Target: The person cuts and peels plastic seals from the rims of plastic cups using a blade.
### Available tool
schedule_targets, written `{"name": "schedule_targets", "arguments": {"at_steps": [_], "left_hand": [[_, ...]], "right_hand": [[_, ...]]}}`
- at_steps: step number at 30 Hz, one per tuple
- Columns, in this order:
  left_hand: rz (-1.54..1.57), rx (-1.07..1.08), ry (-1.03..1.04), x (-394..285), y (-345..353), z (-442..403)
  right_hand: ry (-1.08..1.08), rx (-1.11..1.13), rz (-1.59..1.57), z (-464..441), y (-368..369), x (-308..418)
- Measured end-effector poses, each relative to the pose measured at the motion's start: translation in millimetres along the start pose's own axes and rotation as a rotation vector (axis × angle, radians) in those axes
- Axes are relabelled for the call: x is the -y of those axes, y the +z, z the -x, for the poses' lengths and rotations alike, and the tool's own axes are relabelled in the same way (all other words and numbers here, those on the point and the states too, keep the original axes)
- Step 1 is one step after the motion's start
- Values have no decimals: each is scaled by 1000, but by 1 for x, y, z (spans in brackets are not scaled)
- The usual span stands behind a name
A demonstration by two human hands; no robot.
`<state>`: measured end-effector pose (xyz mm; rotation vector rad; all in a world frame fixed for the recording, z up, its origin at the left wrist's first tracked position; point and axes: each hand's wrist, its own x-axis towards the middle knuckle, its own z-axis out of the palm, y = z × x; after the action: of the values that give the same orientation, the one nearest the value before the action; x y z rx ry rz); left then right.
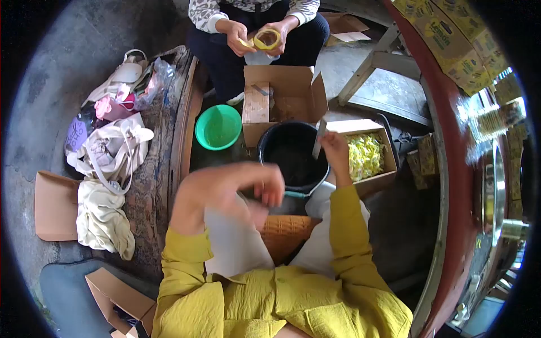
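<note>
Knife [317, 147] stood near-upright over the black bucket's [282, 141] 2 o'clock side, gripped in the right hand's [333, 146] closed fingers. Left hand [239, 185] was at 7 o'clock, half-curled and motion-blurred — could not tell whether it held anything. Carton [376, 182] of yellow shreds [365, 156] sat at 3 o'clock, green basin [225, 115] at 10. Step judged as cutting; next move seemed to call for a piece steadied against the blade — fingertips clear of its edge.
</note>
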<state>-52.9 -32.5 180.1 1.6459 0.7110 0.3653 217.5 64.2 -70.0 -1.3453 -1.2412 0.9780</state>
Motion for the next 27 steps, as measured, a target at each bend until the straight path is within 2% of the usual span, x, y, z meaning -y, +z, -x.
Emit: {"name": "schedule_targets", "arguments": {"at_steps": [1,2,3,5,8,12,14,15,21,22,25,27], "left_hand": [[39,57,-66,80,-22,-39],[118,-129,-173,126,-32,-64],[48,-248,-273,156,-46,-81],[128,-431,-535,231,-70,-118],[-39,-617,-597,335,-95,-160],[-226,-840,-538,441,-96,-192],[-467,-833,-549,439,-88,-198],[-628,-846,-585,414,-80,-198],[-1078,-505,-315,446,-89,-229],[-1100,-390,-306,449,-96,-236],[-1150,-315,-317,450,-114,-254],[-1066,-425,-331,440,-129,-274]], "right_hand": [[19,-33,12,7,1,-8],[-44,-83,59,7,6,-24],[-2,-44,82,6,9,-22],[-37,-63,138,10,20,14],[-57,-32,240,10,25,38],[-74,-55,315,5,29,42],[-84,-56,341,3,30,45],[-86,-53,356,4,31,47],[-1,-16,328,10,35,50],[13,-13,328,11,36,51],[18,-14,311,13,33,48],[29,-8,329,16,26,51]]}}
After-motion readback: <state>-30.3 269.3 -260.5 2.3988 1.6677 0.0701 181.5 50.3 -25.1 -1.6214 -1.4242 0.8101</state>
